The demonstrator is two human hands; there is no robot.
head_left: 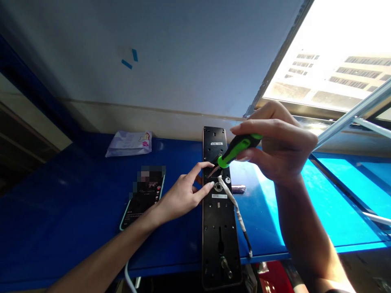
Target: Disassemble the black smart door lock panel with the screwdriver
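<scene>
A long black door lock panel [218, 219] lies back side up on the blue bench, its near end jutting over the front edge. My left hand [186, 191] grips its left edge, with the thumb and forefinger apart on its face and the other fingers partly hidden beside it. My right hand [277, 142] is closed around a green and black screwdriver [236, 149]. The screwdriver slants down to the left, its tip at the panel between my left thumb and forefinger. A white-wrapped cable [233, 199] runs from the panel's middle onto the bench.
A phone with a lit screen [146, 199] lies left of the panel, a cord below it. Farther back sits a pale purple packet [130, 143]. A metal frame [357, 110] stands at right by the window. The blue bench [85, 203] meets a wall behind.
</scene>
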